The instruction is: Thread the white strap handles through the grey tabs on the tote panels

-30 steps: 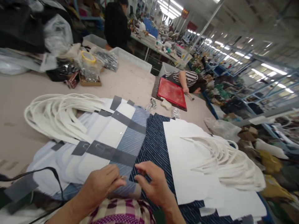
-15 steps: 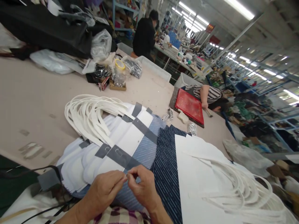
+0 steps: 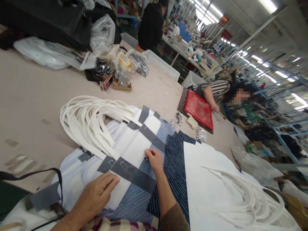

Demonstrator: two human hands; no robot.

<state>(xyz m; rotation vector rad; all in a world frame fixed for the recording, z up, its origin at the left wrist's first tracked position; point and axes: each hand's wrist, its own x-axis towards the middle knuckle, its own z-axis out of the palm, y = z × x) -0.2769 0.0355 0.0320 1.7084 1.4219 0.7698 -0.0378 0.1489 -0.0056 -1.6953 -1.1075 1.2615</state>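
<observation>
My right hand (image 3: 155,159) pinches at the edge of a white panel (image 3: 138,141) on light blue striped fabric (image 3: 134,191). A tiny dark bit shows at its fingertips, too small to name. Over the lower left of the same stack is my left hand (image 3: 99,191), thumb pressed to the curled forefinger; whatever it holds is hidden. Dark grey strips (image 3: 133,175) with small slots cross the panels. White straps (image 3: 89,123) loop off the stack's far left side.
Navy striped fabric (image 3: 176,163) and white panels (image 3: 204,186) with white straps (image 3: 252,199) lie to the right. Beyond are a red tray (image 3: 198,109), foil-like packs (image 3: 201,135) and a co-worker's hand (image 3: 215,107) on a hammer-like tool. Plastic bags and a small box (image 3: 122,85) stand further back.
My hands were together at the near edge of the panel. The right has moved up and away to the panel's edge; the left has drawn back to the left.
</observation>
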